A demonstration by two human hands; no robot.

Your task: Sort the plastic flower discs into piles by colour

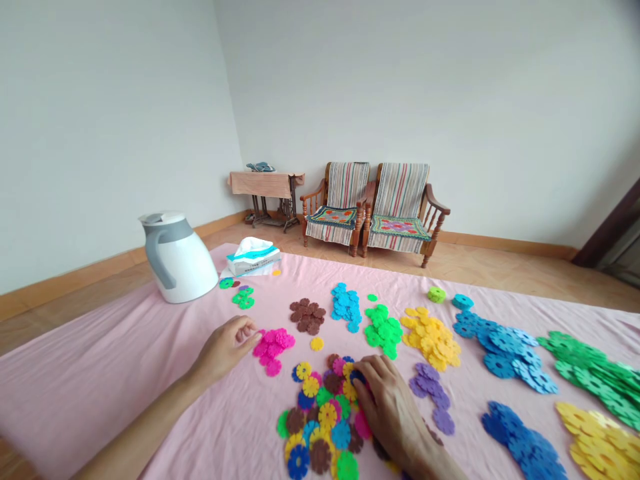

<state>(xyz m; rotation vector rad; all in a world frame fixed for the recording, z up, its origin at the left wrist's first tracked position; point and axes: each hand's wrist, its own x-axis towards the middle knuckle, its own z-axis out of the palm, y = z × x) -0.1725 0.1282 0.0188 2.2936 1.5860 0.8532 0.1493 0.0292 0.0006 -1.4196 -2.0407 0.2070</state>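
Observation:
My right hand (385,407) rests on a mixed heap of plastic snowflake discs (320,427), its fingertips pinching a dark blue disc (357,377). My left hand (225,348) hovers just left of a magenta disc pile (273,350), fingers bunched, with no piece showing in them. Sorted piles lie around the heap: brown (307,316), cyan (346,307), lime green (383,331), yellow (430,338) and purple (429,398). A lone yellow disc (317,343) lies between my hands.
A pink sheet (125,347) covers the surface. On it stand a white-grey kettle (177,259) and a tissue box (253,259). Large blue (505,353), green (595,377) and yellow (600,443) disc piles lie right. Wooden armchairs (375,210) and a sewing table (265,190) stand beyond.

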